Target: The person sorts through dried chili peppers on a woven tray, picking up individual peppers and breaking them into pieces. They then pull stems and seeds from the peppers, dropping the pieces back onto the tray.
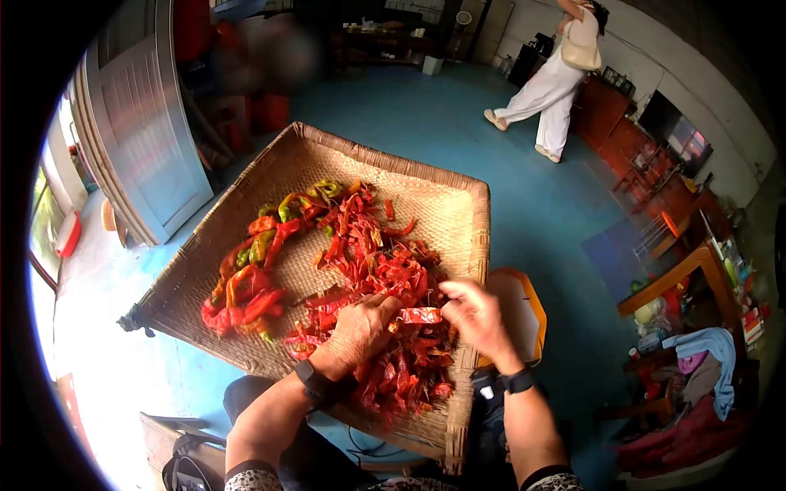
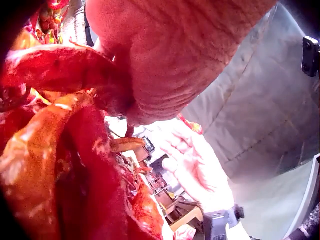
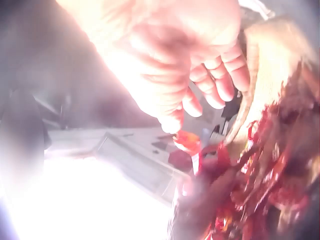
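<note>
My left hand point(image 1: 360, 331) lies over a heap of dried red chili peppers point(image 1: 393, 278) in a woven basket tray point(image 1: 385, 159). Its curled fingers pinch one wrinkled dried chili pepper point(image 1: 421, 315), which sticks out toward the right. Across from it, my right hand point(image 1: 476, 321) hovers at the tray's right rim, its thumb close to the free end of that pepper. In the right wrist view the fingers of the right hand point(image 3: 185, 55) are loosely bent and spread, with a red-orange pepper tip point(image 3: 188, 142) just below the thumb. The left fingertips are hidden in the left wrist view.
Fresher red and green peppers point(image 1: 250, 274) form a curved row on the tray's left. An orange-edged container point(image 1: 517, 315) stands beyond the right rim. A person in white point(image 1: 565, 69) is at the back right. Piled clothes point(image 1: 696, 393) lie at lower right.
</note>
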A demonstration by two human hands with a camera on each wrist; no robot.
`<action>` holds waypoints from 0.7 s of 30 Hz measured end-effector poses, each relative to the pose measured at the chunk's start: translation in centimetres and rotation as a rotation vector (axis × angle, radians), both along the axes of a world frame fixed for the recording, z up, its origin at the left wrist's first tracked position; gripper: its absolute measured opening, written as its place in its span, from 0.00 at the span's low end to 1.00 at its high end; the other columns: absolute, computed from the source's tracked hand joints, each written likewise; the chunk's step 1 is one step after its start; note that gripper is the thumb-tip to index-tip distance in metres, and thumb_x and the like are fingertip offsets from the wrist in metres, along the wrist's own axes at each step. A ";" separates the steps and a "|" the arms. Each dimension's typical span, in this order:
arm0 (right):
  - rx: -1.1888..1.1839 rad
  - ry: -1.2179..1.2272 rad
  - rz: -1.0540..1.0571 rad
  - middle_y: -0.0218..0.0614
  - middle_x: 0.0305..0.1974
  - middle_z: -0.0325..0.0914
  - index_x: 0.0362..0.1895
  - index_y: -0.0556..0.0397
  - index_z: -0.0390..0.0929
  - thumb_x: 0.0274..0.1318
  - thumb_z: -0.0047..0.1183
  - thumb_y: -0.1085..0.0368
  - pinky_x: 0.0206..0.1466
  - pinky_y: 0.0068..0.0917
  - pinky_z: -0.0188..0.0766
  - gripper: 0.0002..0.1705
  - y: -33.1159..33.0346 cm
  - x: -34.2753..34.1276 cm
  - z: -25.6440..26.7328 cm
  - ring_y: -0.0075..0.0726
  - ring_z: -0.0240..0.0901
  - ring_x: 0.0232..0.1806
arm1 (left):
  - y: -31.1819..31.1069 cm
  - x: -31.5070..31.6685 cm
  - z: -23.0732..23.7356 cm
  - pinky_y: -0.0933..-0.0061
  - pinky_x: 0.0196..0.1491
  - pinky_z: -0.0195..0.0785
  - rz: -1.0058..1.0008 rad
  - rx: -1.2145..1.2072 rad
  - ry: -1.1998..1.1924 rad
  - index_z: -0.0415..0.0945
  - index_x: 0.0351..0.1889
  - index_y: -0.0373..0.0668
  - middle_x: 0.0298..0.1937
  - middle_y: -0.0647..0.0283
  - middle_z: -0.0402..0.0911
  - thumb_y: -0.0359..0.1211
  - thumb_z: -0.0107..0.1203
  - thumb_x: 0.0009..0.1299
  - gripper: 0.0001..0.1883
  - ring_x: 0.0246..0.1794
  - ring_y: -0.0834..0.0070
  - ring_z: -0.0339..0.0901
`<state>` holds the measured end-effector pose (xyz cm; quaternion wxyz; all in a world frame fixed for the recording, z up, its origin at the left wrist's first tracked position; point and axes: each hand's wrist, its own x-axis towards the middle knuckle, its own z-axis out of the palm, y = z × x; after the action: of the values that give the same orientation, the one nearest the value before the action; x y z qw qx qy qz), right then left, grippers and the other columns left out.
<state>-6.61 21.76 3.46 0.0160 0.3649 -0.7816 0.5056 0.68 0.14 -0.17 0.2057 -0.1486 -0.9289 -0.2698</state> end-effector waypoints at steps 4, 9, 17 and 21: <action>0.304 0.305 0.088 0.45 0.42 0.77 0.46 0.55 0.75 0.51 0.61 0.66 0.39 0.37 0.74 0.18 -3.2 2.3 -0.1 0.48 0.76 0.41 | 0.1 0.2 0.2 0.63 0.31 0.73 0.012 -0.057 -0.010 0.72 0.41 0.42 0.33 0.58 0.77 0.39 0.64 0.54 0.19 0.37 0.60 0.78; 0.081 0.222 0.098 0.43 0.30 0.78 0.37 0.55 0.76 0.52 0.58 0.71 0.32 0.34 0.73 0.07 -4.0 1.9 -0.8 0.48 0.78 0.32 | -0.3 0.5 0.6 0.61 0.36 0.71 -0.004 -0.010 -0.097 0.70 0.43 0.40 0.34 0.56 0.75 0.30 0.59 0.54 0.18 0.37 0.55 0.76; -0.149 0.061 -0.276 0.24 0.23 0.70 0.36 0.57 0.77 0.59 0.54 0.63 0.25 0.19 0.58 0.10 2.3 -3.7 -1.6 0.16 0.61 0.24 | -0.8 0.2 -1.8 0.61 0.40 0.72 -0.006 -0.032 -0.054 0.68 0.50 0.40 0.39 0.54 0.77 0.31 0.60 0.56 0.23 0.41 0.54 0.76; 0.154 0.281 -0.614 0.38 0.27 0.76 0.39 0.56 0.77 0.57 0.53 0.66 0.30 0.32 0.67 0.09 6.0 -5.4 -1.9 0.38 0.70 0.24 | -0.9 0.3 -1.7 0.60 0.41 0.71 -0.010 0.009 -0.045 0.69 0.48 0.40 0.38 0.53 0.76 0.26 0.58 0.54 0.21 0.42 0.53 0.75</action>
<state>-12.01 27.80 1.52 0.2474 0.1789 -0.8809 0.3617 0.97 -0.80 -1.84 0.1842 -0.1464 -0.9312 -0.2783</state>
